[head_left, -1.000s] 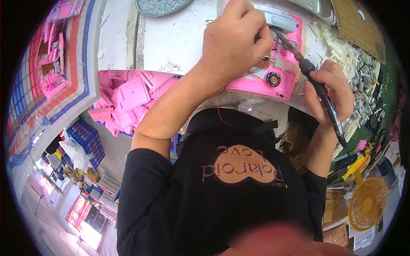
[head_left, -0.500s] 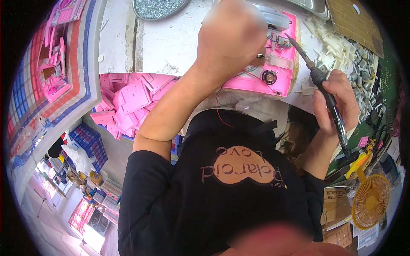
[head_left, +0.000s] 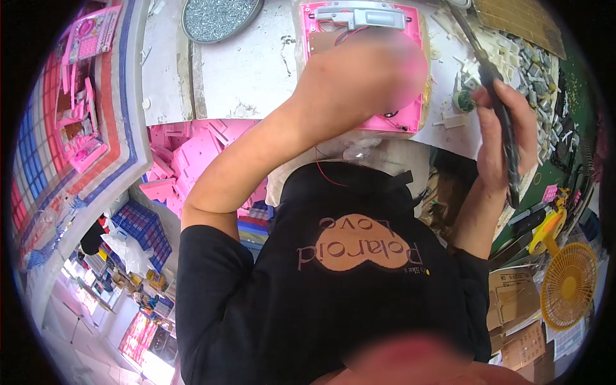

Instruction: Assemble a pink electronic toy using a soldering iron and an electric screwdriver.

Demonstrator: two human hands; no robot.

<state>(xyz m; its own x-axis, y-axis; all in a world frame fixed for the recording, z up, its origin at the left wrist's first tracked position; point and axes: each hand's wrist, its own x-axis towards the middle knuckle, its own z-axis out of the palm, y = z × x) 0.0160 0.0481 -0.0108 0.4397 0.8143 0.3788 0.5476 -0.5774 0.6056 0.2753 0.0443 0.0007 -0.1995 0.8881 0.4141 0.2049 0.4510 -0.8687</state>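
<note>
My right hand [head_left: 510,128] grips a soldering iron [head_left: 493,77] by its black handle, its metal shaft pointing up and away from me. My left hand [head_left: 359,83] lies over a pink plastic casing [head_left: 416,122], and its fingers are blurred and hidden. Across the casing's far side runs a light-grey plastic part [head_left: 378,18], with thin wires below it. Part of a brown board [head_left: 321,42] shows beside my left hand, which covers most of the casing's middle.
A round dish of small screws [head_left: 221,18] stands far left. Pink plastic pieces [head_left: 199,154] are heaped below the table edge. White plastic parts [head_left: 507,61] and grey metal pieces [head_left: 545,96] lie at right. A yellow fan [head_left: 568,285] stands lower right.
My left hand has moved right and nearer, now covering the speaker and small parts. The soldering iron's tip has gone up, away from the casing. The view has shifted slightly.
</note>
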